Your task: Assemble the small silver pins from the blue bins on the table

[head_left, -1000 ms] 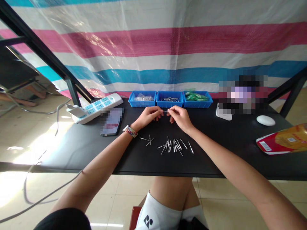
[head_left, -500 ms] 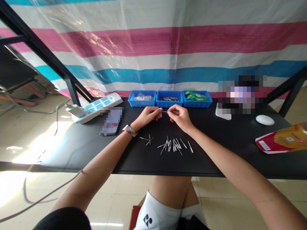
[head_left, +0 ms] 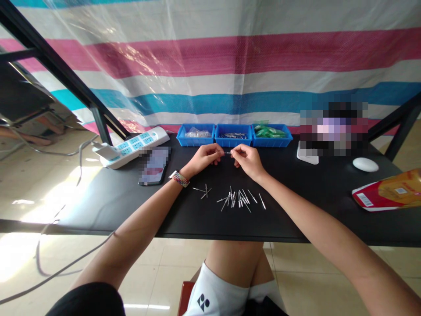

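Between my two hands a thin silvery blind rivet (head_left: 227, 152) lies level, just in front of the middle bin. The fingertips of my left hand (head_left: 209, 156) pinch its left end. My right hand (head_left: 246, 160) pinches the right end with thumb and forefinger. Nearer to me on the black table, a loose pile of blind rivets (head_left: 240, 199) lies spread out. A smaller group of rivets (head_left: 205, 191) sits to its left, below my left wrist. Fingers cover most of the held rivet's ends.
Behind my hands stand three blue bins: clear bags in the left bin (head_left: 196, 141), metal pins in the middle bin (head_left: 233, 142), green packets in the right bin (head_left: 272, 142). A power strip (head_left: 138, 145) and phone (head_left: 154, 166) lie left; a mouse (head_left: 365, 164) and red-yellow packet (head_left: 388, 191) right.
The pinch has shifted slightly, and a little more of the bright rivet shows between my fingertips. Otherwise the whole view has only moved a touch.
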{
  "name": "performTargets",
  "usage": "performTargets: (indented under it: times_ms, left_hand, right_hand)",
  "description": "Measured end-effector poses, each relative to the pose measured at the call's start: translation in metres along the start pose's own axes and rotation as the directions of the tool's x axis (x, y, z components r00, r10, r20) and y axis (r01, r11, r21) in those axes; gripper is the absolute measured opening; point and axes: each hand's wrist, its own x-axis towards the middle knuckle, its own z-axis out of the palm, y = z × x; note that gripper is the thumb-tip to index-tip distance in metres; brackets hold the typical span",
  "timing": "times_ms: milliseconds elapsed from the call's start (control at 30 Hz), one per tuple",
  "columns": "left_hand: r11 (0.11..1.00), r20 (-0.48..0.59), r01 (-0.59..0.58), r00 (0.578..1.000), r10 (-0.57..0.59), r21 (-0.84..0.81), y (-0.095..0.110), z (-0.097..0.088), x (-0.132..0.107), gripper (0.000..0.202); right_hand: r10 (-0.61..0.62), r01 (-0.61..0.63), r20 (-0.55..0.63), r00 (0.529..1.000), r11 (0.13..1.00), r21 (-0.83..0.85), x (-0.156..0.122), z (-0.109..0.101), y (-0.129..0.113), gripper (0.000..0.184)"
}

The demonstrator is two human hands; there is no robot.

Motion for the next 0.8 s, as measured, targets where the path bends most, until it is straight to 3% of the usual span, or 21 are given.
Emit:
performTargets:
  times_ms: [200, 467, 800]
  left_hand:
    - [0.998, -0.006, 0.007, 1.0, -0.006, 0.061, -0.0037, -0.0005, 0.0005, 0.054]
    - [0.996, -0.003, -0.007, 1.0, 0.007, 0.087, -0.0031, 0.0007, 0.0006, 0.061]
    - [0.999, -0.007, 0.002, 1.0, -0.002, -0.047, -0.0018, 0.0007, 0.0005, 0.037]
  right_hand:
    - [-0.006, 0.005, 0.016, 1.0, 0.998, 0.058, -0.0018, -0.0003, -0.0024, 0.042]
    - [-0.033, 0.033, -0.005, 0.999, 0.998, 0.053, -0.0018, -0.0003, 0.0004, 0.036]
    - [-0.012, 0.013, -0.022, 1.0, 0.999, 0.041, 0.0, 0.0, 0.0019, 0.039]
